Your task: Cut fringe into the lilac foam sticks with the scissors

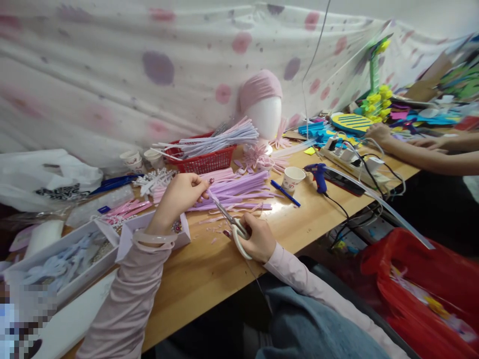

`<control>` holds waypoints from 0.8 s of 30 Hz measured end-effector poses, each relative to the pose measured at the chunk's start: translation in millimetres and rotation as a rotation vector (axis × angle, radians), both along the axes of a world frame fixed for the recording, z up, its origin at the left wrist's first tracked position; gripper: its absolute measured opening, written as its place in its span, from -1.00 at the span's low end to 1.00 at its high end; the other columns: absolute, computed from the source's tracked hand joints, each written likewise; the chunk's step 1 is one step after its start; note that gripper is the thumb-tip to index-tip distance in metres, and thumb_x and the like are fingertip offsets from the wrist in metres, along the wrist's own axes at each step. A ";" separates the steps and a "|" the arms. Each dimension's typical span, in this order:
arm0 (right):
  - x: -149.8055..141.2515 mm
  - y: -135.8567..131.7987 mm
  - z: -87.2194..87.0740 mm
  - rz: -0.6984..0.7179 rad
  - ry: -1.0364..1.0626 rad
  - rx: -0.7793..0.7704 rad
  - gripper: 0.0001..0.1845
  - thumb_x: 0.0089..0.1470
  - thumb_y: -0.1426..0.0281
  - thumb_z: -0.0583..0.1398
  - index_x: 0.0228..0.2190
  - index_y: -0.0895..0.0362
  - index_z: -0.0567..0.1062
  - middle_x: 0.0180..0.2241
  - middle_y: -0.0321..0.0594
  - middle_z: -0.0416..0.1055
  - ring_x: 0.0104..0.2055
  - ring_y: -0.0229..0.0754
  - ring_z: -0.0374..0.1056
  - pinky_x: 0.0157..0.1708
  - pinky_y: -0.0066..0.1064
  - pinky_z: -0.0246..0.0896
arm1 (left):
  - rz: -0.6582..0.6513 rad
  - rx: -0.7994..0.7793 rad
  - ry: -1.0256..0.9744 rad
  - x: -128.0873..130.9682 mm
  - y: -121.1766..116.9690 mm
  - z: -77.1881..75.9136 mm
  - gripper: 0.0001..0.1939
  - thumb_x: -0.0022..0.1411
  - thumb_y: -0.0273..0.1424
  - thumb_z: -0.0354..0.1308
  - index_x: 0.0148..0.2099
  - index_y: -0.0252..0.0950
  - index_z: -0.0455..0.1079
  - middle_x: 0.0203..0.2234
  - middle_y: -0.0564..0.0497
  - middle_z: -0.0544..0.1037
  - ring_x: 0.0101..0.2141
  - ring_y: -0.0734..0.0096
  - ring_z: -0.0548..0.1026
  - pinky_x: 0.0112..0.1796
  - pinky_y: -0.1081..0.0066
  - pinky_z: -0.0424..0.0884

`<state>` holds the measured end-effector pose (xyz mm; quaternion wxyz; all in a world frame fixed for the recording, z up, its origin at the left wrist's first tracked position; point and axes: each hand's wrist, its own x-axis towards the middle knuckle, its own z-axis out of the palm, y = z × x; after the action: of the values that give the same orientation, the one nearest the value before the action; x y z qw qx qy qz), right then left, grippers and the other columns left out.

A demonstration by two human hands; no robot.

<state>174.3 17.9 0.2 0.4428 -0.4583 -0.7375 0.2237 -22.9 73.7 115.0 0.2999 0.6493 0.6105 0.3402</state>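
- Left hand (183, 195) is pinched up, thumb and fingertips together on a thin lilac strip (211, 193). Fingers overlap it, so I can't tell how much is tucked inside.
- Right hand (259, 239) is curled around the white handles of the scissors (238, 243), so that one's closed on them. Blades point up and left at the lilac strip, tips right by the left hand. Can't tell if they're actually touching it.
- The lilac strip is just above the table (209, 294), in front of a loose pile of purple stems (243, 192) lying flat. Tiny scraps (214, 241) are scattered near the scissors.
- Behind the pile there's a red basket (209, 162) with pale blue and pink stems (224, 141) heaped across it, plus a white head form (270, 117) in a pink cap (262, 89).
- Right of the pile: blue pen (285, 193) lying down, paper cup (294, 178) upright, then a blue glue gun (319, 177) near a power strip (346, 159).
- Left side has an open white box (77, 285) with pale blue bits in it.
- Far right, a co-worker's bare arms (415, 152) reach over the table.
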 end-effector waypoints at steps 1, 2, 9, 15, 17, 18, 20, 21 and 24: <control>0.2 -0.1 1.0 0.000 -0.005 0.002 -0.53 -0.02 0.10 0.28 -0.56 0.05 0.12 -0.66 -0.47 0.08 -0.63 -0.37 -0.02 -0.60 -0.48 -0.08 | -0.001 -0.013 -0.022 1.4 -0.3 0.5 -0.67 0.07 -0.14 0.21 -0.55 -0.29 0.38 -0.58 -0.04 0.58 -0.65 0.49 0.41 -0.62 0.51 0.29; 0.3 -0.2 1.9 -0.002 -0.009 0.003 -0.53 -0.02 0.10 0.28 -0.56 0.05 0.12 -0.66 -0.47 0.08 -0.63 -0.37 -0.02 -0.60 -0.47 -0.08 | 0.000 -0.026 -0.040 2.9 -0.7 1.2 -0.67 0.07 -0.15 0.22 -0.55 -0.30 0.38 -0.58 -0.04 0.58 -0.66 0.49 0.41 -0.62 0.51 0.30; 0.8 0.1 2.1 -0.037 -0.008 0.020 -0.53 -0.01 0.10 0.27 -0.57 0.05 0.12 -0.67 -0.46 0.10 -0.63 -0.36 0.01 -0.60 -0.47 -0.05 | 0.004 -0.159 -0.207 10.1 -1.8 2.9 -0.65 0.11 -0.19 0.24 -0.56 -0.32 0.36 -0.64 -0.03 0.56 -0.65 0.47 0.48 -0.56 0.49 0.41; 2.4 1.8 -1.7 -0.041 -0.010 0.033 -0.53 0.01 0.08 0.27 -0.56 0.05 0.13 -0.66 -0.46 0.14 -0.64 -0.37 0.00 -0.62 -0.48 -0.06 | -0.003 -0.239 -0.276 13.9 -2.4 1.4 -0.66 0.23 -0.25 0.17 -0.53 -0.28 0.27 -0.68 0.00 0.55 -0.63 0.40 0.54 -0.52 0.45 0.46; 2.8 2.0 -3.1 -0.046 -0.011 0.036 -0.53 0.01 0.09 0.27 -0.56 0.05 0.13 -0.66 -0.46 0.14 -0.64 -0.37 0.00 -0.63 -0.48 -0.06 | -0.003 -0.242 -0.281 15.4 -2.9 1.8 -0.66 0.23 -0.25 0.17 -0.53 -0.27 0.25 -0.66 0.00 0.57 -0.62 0.39 0.55 -0.51 0.45 0.47; 2.8 2.1 -3.7 -0.047 -0.012 0.037 -0.54 0.01 0.09 0.27 -0.56 0.05 0.14 -0.66 -0.46 0.14 -0.64 -0.37 0.00 -0.63 -0.48 -0.05 | -0.003 -0.244 -0.284 16.0 -3.2 1.9 -0.66 0.23 -0.25 0.17 -0.53 -0.26 0.24 -0.66 -0.01 0.57 -0.61 0.39 0.55 -0.51 0.45 0.47; 2.4 2.3 -4.4 -0.053 -0.015 0.040 -0.55 0.01 0.10 0.27 -0.55 0.05 0.15 -0.67 -0.46 0.14 -0.64 -0.37 0.00 -0.63 -0.49 -0.06 | -0.003 -0.246 -0.289 17.0 -3.5 2.1 -0.67 0.24 -0.26 0.17 -0.52 -0.26 0.24 -0.66 -0.01 0.57 -0.60 0.39 0.56 -0.50 0.45 0.48; 2.1 2.3 -4.3 -0.057 -0.016 0.042 -0.55 0.02 0.09 0.27 -0.55 0.05 0.15 -0.67 -0.46 0.13 -0.65 -0.37 0.00 -0.63 -0.49 -0.06 | -0.002 -0.247 -0.291 17.3 -3.6 2.1 -0.67 0.25 -0.27 0.16 -0.52 -0.26 0.23 -0.67 0.00 0.56 -0.61 0.39 0.56 -0.50 0.45 0.48; 1.3 2.2 -3.1 -0.066 -0.016 0.049 -0.53 0.02 0.07 0.26 -0.57 0.05 0.13 -0.68 -0.47 0.10 -0.65 -0.38 -0.02 -0.64 -0.49 -0.07 | -0.001 -0.252 -0.296 17.9 -4.0 2.0 -0.68 0.28 -0.35 0.12 -0.52 -0.26 0.21 -0.70 0.03 0.54 -0.62 0.39 0.55 -0.51 0.45 0.47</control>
<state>175.6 20.1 -2.9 0.4550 -0.4732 -0.7307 0.1872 -5.0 69.6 117.0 0.4652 0.5498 0.5974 0.3528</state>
